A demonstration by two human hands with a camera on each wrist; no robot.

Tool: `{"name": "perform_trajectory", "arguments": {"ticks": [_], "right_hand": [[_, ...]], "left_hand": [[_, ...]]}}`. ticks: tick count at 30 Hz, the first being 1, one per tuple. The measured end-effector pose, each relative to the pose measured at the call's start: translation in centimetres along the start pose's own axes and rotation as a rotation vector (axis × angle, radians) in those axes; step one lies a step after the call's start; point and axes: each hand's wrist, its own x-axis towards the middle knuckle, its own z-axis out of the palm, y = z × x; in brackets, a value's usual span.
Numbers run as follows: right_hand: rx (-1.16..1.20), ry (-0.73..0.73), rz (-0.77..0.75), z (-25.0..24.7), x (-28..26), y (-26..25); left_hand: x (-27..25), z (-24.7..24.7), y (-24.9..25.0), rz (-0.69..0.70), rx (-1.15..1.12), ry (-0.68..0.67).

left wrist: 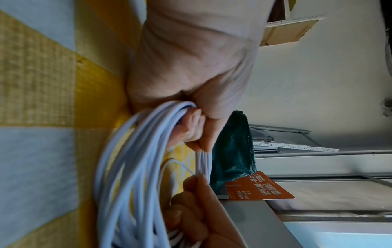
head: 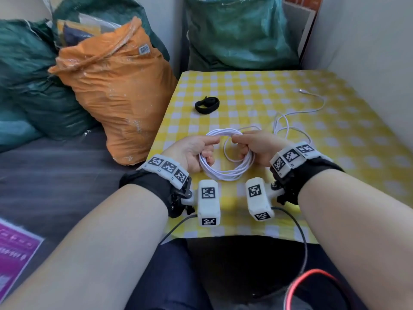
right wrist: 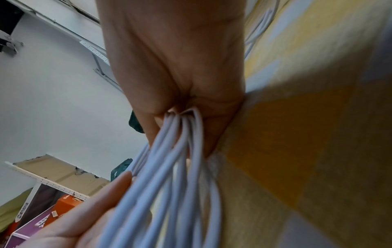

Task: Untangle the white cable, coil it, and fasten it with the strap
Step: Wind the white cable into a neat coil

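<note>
A white cable (head: 225, 173) is wound into a round coil of several loops just above the yellow checked table (head: 335, 153). My left hand (head: 196, 151) grips the coil's left side (left wrist: 135, 151), fingers curled round the strands. My right hand (head: 252, 146) grips the coil's right side (right wrist: 180, 151) the same way. Both thumbs and forefingers meet at the coil's top. A loose tail of cable (head: 290, 124) runs off to the right, ending in a small plug (head: 302, 91). The black strap (head: 206, 105) lies curled on the table beyond the hands.
An orange sack (head: 116, 90) leans against the table's left edge, with green sacks (head: 241, 32) behind it and behind the table. A grey wall (head: 368, 41) borders the table's right side. Black and red wires (head: 299, 283) hang near my lap.
</note>
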Motion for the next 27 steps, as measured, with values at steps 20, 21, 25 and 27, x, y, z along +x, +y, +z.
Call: {"name": "perform_trajectory", "arguments": {"ticks": [20,21,25,27], "right_hand": [[-0.336,-0.178,-0.032,-0.2,-0.6,-0.2],[-0.369,-0.191,-0.028,-0.1,-0.7,-0.4],[-0.337,-0.240,-0.015,0.0,-1.3,-1.2],[-0.281,-0.244,-0.030,-0.2,-1.6,-1.8]], "left_hand": [[0.4,0.2,1.0,-0.087,0.378,-0.096],[0.4,0.3,1.0,-0.087,0.388,-0.102],[0.2,0.2,1.3,-0.099,0.383,-0.155],[0.0,0.4,1.7,-0.069,0.388,-0.155]]}}
